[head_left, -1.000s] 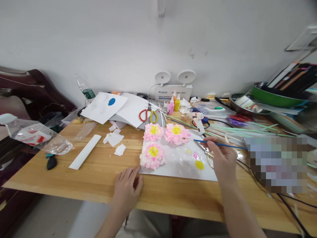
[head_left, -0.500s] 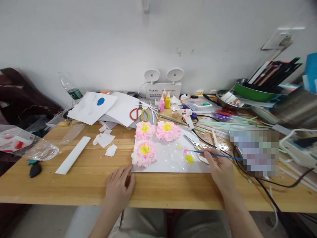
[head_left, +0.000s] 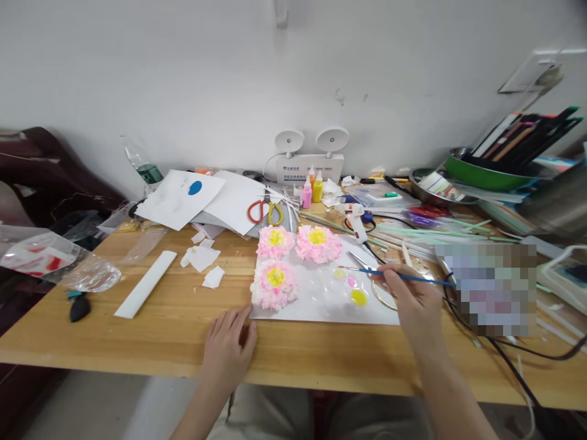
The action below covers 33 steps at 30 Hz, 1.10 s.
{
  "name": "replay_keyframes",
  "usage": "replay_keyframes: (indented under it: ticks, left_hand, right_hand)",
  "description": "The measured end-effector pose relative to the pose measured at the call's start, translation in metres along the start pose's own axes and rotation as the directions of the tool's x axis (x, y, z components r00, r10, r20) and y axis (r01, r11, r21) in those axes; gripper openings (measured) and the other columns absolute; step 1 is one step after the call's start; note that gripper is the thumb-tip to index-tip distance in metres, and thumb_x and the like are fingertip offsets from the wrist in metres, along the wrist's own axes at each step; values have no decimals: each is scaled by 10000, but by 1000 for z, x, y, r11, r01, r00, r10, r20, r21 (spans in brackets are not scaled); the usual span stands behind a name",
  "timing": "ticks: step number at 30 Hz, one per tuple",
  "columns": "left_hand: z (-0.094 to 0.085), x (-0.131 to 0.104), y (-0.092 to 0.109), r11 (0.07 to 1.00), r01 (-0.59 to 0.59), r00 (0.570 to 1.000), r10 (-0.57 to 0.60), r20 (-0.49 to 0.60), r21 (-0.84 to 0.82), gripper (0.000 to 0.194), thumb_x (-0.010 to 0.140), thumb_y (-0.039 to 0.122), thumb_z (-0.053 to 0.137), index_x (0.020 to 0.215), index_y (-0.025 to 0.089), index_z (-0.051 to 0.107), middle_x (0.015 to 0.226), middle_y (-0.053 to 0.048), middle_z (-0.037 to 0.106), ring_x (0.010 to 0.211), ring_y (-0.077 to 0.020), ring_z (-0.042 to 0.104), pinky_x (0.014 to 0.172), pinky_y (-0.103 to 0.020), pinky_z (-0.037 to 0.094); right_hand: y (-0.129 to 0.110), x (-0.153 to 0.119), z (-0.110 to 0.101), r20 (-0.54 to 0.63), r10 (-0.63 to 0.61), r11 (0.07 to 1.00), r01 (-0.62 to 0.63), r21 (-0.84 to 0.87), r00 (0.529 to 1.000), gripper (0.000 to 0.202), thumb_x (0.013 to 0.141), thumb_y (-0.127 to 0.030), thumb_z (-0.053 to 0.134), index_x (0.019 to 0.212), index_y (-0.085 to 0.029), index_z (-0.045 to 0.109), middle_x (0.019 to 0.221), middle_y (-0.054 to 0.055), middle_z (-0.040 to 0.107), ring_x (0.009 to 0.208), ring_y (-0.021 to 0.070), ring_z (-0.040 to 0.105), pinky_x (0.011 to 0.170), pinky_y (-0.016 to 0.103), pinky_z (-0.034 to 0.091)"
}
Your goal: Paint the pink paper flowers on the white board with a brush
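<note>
My right hand (head_left: 418,302) grips a blue paintbrush (head_left: 403,277), its tip pointing left over a clear plastic palette (head_left: 328,290). The tip is at or just above a pale yellow dab (head_left: 339,274); I cannot tell whether it touches. Pink paint (head_left: 351,282) and a larger yellow blob (head_left: 358,297) are close by. The palette lies on white paper (head_left: 316,313) with three pink paper flowers (head_left: 275,284) with yellow centres. My left hand (head_left: 230,342) rests on the table at the paper's lower left corner, fingers stretched out and holding nothing. Scissors (head_left: 362,263) lie partly behind the brush.
Behind the paper are a glue gun (head_left: 355,220), paint bottles (head_left: 306,194) and red-and-yellow-handled scissors (head_left: 265,212). White sheets (head_left: 181,198), paper scraps (head_left: 202,256) and a white strip (head_left: 145,284) lie left. Cables (head_left: 504,360) and a green bowl of pens (head_left: 490,171) are right.
The brush tip has moved from the pink paint to the pale yellow dab, slightly up and left. My left hand has stayed at the paper's corner. The view has shifted slightly.
</note>
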<state>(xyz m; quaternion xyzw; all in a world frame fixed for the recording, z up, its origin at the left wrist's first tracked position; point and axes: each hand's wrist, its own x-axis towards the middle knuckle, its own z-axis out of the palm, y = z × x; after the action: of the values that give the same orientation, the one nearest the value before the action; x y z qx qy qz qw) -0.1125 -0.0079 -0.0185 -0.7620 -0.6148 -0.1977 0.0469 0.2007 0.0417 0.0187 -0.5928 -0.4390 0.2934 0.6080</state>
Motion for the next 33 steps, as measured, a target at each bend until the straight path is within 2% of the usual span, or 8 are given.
replay_keyframes:
  ticks: [3, 6, 10, 13, 19, 26, 30, 33]
  left_hand:
    - [-1, -1, 1, 1000, 5, 1000, -5, -5, -2, 288, 893, 297, 392, 1060, 171, 589, 854, -61, 623, 817, -195, 572, 741, -346, 430]
    - [-1, -1, 2, 1000, 7, 1000, -7, -8, -12, 277, 883, 279, 407, 1062, 166, 585, 860, -59, 624, 811, -200, 572, 736, -359, 436]
    - [-2, -2, 3, 999, 36, 999, -36, 6, -32, 274, 882, 258, 405, 1077, 164, 573, 876, -63, 619, 834, -206, 565, 745, -367, 435]
    - [-2, -2, 5, 998, 47, 999, -46, 19, -48, 270, 883, 251, 404, 1078, 163, 569, 876, -64, 615, 842, -207, 559, 753, -369, 433]
    - [-2, -3, 5, 996, 64, 998, -64, 16, -62, 266, 877, 248, 410, 1068, 171, 578, 874, -63, 615, 845, -208, 561, 752, -359, 430]
    - [-3, -3, 6, 996, 63, 998, -62, 10, -60, 269, 882, 255, 400, 1070, 177, 576, 882, -68, 616, 846, -205, 567, 758, -361, 432]
    - [-3, -2, 6, 996, 63, 998, -63, 13, -58, 272, 883, 254, 400, 1070, 168, 577, 859, -66, 612, 827, -202, 561, 753, -367, 434]
    - [-2, -3, 5, 996, 63, 998, -62, 22, -60, 274, 884, 253, 402, 1080, 167, 574, 878, -73, 613, 838, -201, 560, 749, -360, 436]
  right_hand:
    - [-21, 9, 30, 193, -62, 998, 61, 12, 979, 173, 765, -365, 577, 781, -202, 630, 695, 16, 668, 690, 176, 653, 640, 276, 484]
    - [-35, 16, 68, 388, -110, 990, 134, -36, 915, 181, 788, -340, 533, 772, -188, 630, 756, 34, 680, 708, 164, 632, 641, 266, 460]
    - [-37, 19, 109, 495, -77, 974, 171, -146, 865, 219, 805, -322, 477, 735, -179, 627, 759, 35, 688, 633, 139, 586, 576, 246, 410]
    - [-32, 17, 126, 544, -91, 959, 221, -178, 834, 221, 805, -297, 462, 710, -182, 625, 734, 19, 685, 578, 125, 558, 558, 241, 382]
    - [-25, 14, 127, 448, -122, 949, 237, -209, 886, 228, 803, -311, 460, 732, -176, 629, 714, 21, 674, 525, 116, 523, 536, 240, 368]
    - [-20, 12, 122, 415, -138, 946, 243, -213, 900, 236, 809, -330, 458, 754, -176, 629, 689, 23, 672, 551, 131, 540, 559, 251, 384]
    - [-20, 12, 120, 457, -146, 943, 263, -204, 877, 229, 806, -334, 469, 751, -183, 632, 671, 15, 670, 525, 128, 532, 553, 251, 381]
    - [-19, 12, 119, 413, -157, 944, 258, -203, 897, 223, 808, -329, 466, 750, -187, 628, 663, 17, 667, 543, 137, 539, 556, 254, 380]
